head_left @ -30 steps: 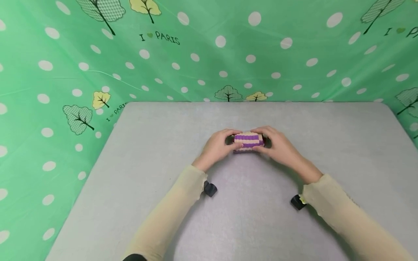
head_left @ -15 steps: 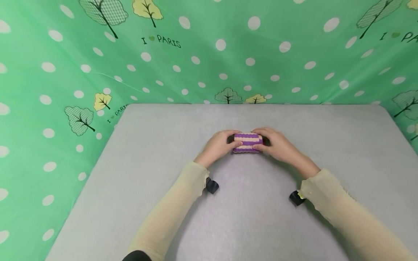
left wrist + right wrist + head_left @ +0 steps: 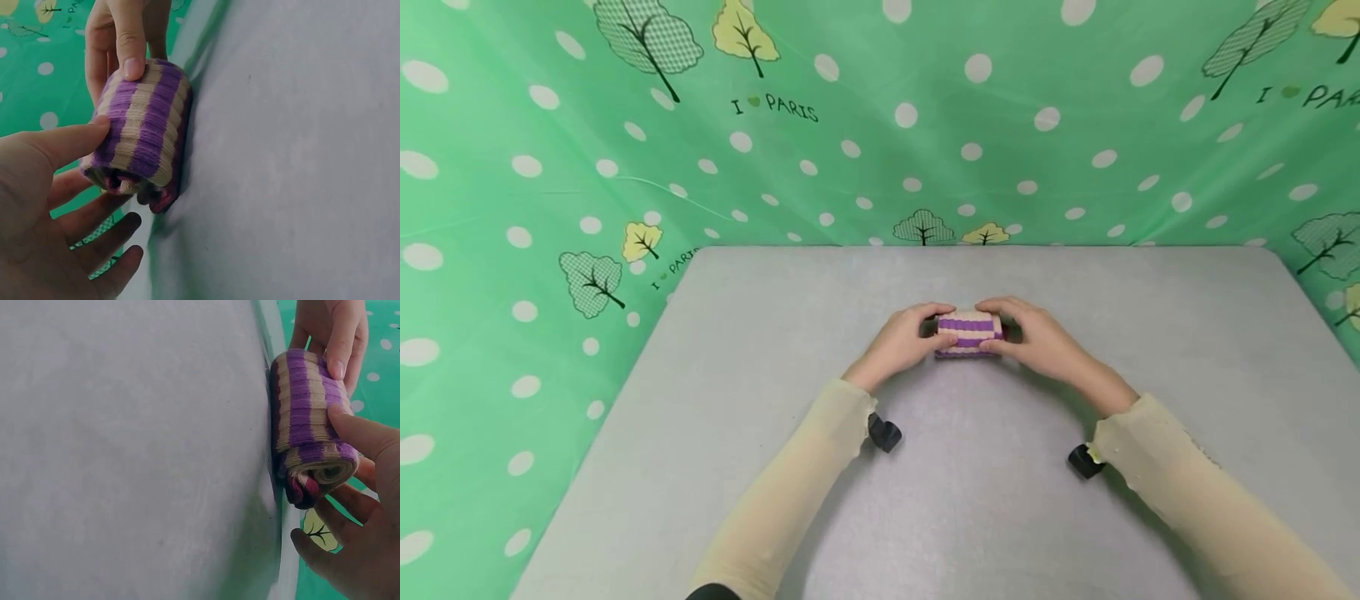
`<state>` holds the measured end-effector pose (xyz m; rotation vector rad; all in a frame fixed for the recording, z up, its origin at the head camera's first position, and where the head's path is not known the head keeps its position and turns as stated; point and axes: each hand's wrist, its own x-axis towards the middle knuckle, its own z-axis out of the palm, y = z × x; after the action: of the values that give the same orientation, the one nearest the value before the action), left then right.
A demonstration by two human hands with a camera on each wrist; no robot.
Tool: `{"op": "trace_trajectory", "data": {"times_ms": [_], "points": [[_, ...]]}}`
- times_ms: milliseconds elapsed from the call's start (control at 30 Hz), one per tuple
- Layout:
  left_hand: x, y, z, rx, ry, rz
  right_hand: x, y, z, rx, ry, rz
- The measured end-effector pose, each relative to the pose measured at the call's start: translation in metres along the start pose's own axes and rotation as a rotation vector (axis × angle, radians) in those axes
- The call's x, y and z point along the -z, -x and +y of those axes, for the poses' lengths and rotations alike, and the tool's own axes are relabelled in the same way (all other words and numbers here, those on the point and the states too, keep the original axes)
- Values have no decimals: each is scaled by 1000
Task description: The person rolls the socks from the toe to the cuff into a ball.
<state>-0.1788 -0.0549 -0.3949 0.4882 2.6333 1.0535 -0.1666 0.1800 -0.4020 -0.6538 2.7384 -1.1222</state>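
A rolled-up sock [image 3: 967, 326], ribbed knit with purple and cream stripes, lies on the grey table [image 3: 970, 500] toward its far side. My left hand [image 3: 901, 340] grips its left end, thumb on the near face and fingers round the back. The right hand [image 3: 1037, 337] holds the other end the same way. In the right wrist view, the end of the sock roll [image 3: 319, 472] shows a spiral of layers with maroon and dark parts. From the left wrist, the roll [image 3: 140, 119] shows its other end, with folds tucked inside. Some fingertips are hidden behind the roll.
A green dotted curtain [image 3: 820, 150] with printed trees hangs along the table's far and left sides. Small black devices sit at the left cuff [image 3: 883, 433] and right cuff [image 3: 1085, 461].
The stripes on the sock roll have shifted back and forth, so it has turned slightly between the hands. Both hands keep their grip. The head view has tilted up a little.
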Motion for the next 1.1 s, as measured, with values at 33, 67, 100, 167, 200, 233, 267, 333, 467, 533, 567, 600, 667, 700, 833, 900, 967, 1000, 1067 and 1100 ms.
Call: {"op": "trace_trajectory", "data": {"times_ms": [33,67,100,167,200,233,267,333,467,533,567,600,667,700,833,900,967,1000,1067,1100], "points": [[0,0,0,-2,5,1,0,0,0,1,-1,0],[0,0,0,-6,8,3,0,0,0,3,-3,1],[0,0,0,-8,12,6,0,0,0,3,-5,2],[0,0,0,-15,19,12,0,0,0,-1,-5,4],[0,0,1,-17,21,16,0,0,0,-4,-5,6],[0,0,1,-19,20,17,0,0,0,-4,-5,10],[0,0,1,-19,15,18,0,0,0,-8,-2,11],[0,0,2,-23,-3,19,0,-1,0,-17,2,9],[-2,-1,8,-46,-61,36,0,-2,2,-29,1,5],[-3,-2,11,-72,-93,49,1,-3,2,-31,-3,0],[-4,-2,12,-86,-111,53,1,-4,2,-33,-6,-3],[-4,-3,14,-100,-133,55,2,-5,2,-34,-10,-7],[-6,-5,17,-126,-174,51,3,-6,2,-41,-14,-15],[-6,-5,18,-134,-191,47,3,-7,2,-44,-15,-18],[-10,-9,17,-146,-232,33,3,-10,4,-53,-19,-24],[-11,-11,15,-142,-221,34,2,-11,6,-53,-24,-27],[-11,-13,12,-135,-193,39,0,-11,7,-49,-28,-33],[-11,-14,11,-128,-172,40,0,-12,8,-44,-26,-36],[-11,-16,8,-114,-125,45,-2,-12,9,-32,-21,-38],[-10,-16,6,-107,-98,47,-3,-12,10,-23,-17,-36]]}}
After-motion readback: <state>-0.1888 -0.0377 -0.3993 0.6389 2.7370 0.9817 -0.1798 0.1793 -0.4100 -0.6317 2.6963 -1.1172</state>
